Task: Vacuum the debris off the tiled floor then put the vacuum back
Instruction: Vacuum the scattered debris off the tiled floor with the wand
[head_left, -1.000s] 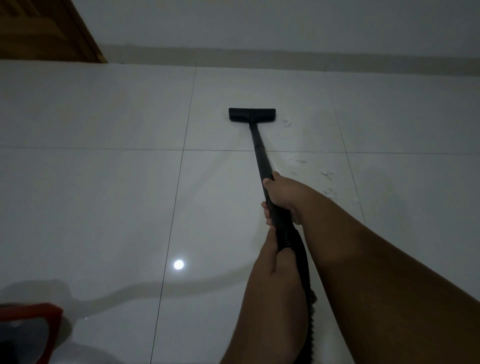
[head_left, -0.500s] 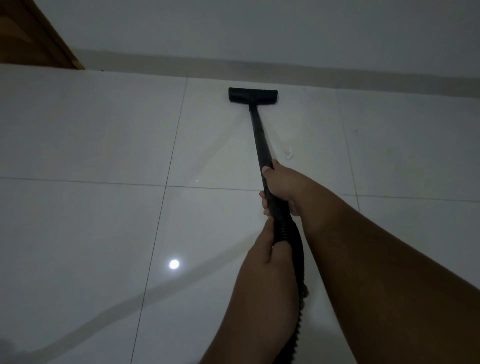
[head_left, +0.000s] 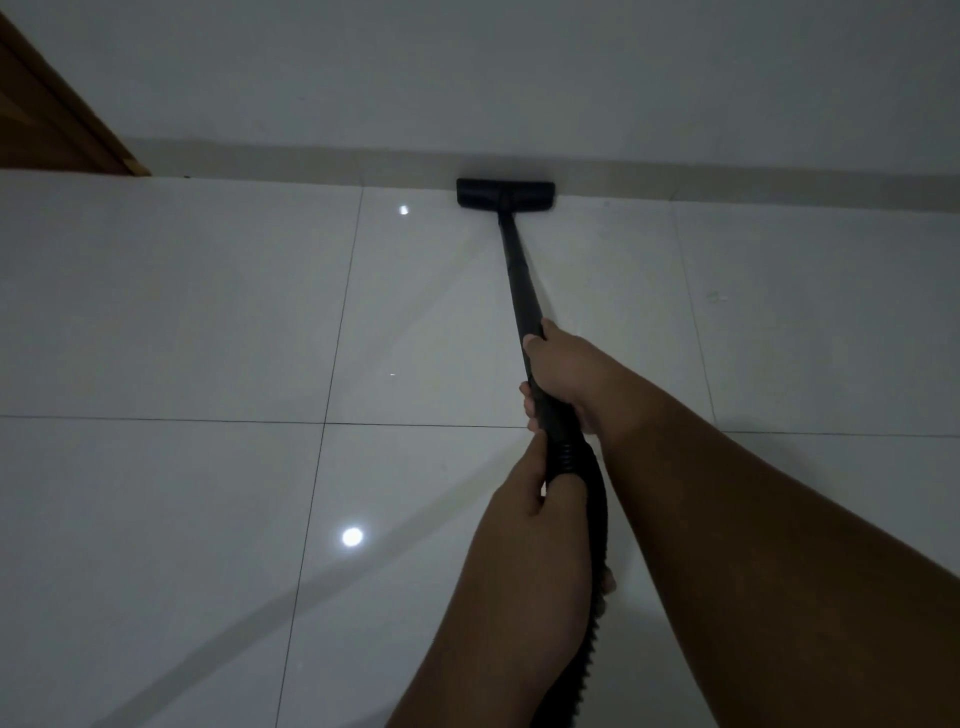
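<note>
A black vacuum wand (head_left: 514, 265) runs from my hands out to a flat black floor head (head_left: 505, 193), which rests on the glossy white tiled floor (head_left: 182, 312) right against the skirting at the wall's foot. My right hand (head_left: 563, 374) is shut around the wand's lower part. Just behind it, my left hand (head_left: 530, 509) grips the ribbed black hose (head_left: 592, 525) where it joins the wand. The hose drops away between my forearms. A faint speck (head_left: 714, 297) lies on the tile to the right of the wand.
A grey wall (head_left: 519, 78) with a beige skirting strip (head_left: 753, 187) closes off the far side. A brown wooden door frame (head_left: 47, 124) stands at the upper left. Light spots reflect on the tiles at left of the wand.
The floor head has slid forward from mid-tile up to the skirting. The scattered white debris to the right of the wand and the red object at the lower left are out of view.
</note>
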